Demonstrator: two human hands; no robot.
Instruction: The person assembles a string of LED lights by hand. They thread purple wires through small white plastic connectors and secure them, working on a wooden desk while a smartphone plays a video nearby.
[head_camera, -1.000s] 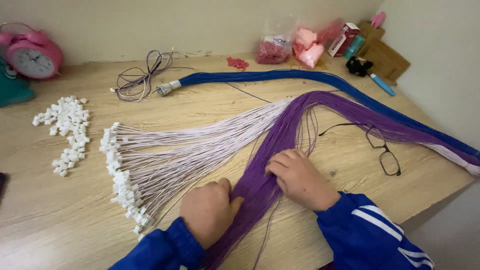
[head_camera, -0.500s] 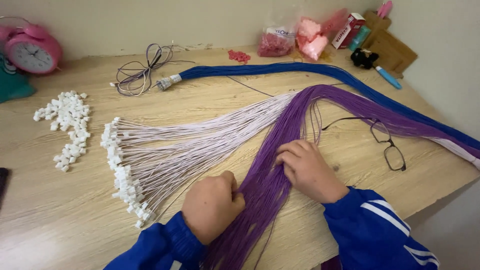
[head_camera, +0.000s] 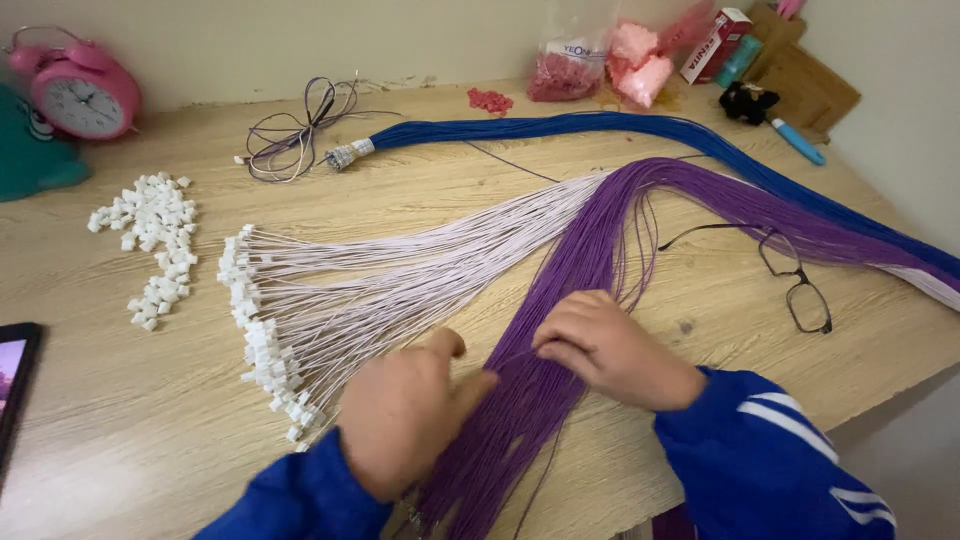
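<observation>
Both hands are down on the purple cord bundle (head_camera: 560, 300), which runs across the wooden table (head_camera: 130, 440) from the far right toward the near edge. The left hand (head_camera: 405, 410) is curled loosely, thumb sticking up, fingertips pressing into the purple strands at the bundle's left side. The right hand (head_camera: 605, 345) lies right across from it with fingers bent over, pinching into the strands; just how many cords it grips, I cannot tell. The two hands sit close, nearly touching over the bundle.

Just left of the purple cords, a fan of pale pink cords (head_camera: 400, 275) spreads out, each ending in a small white clip, the clips lined up in a curved row (head_camera: 262, 340). Farther left, a loose pile of white clips (head_camera: 150, 240) lies well apart. Beyond the purple cords a blue cord bundle (head_camera: 560, 128) arcs along the table, with a small coil of thin cord (head_camera: 300, 135) near its bound end. A pair of black-rimmed glasses (head_camera: 790, 285) rests to the right of the purple bundle. A pink alarm clock (head_camera: 78, 90) stands at the far left corner, and pink packets (head_camera: 620, 60) sit at the back
</observation>
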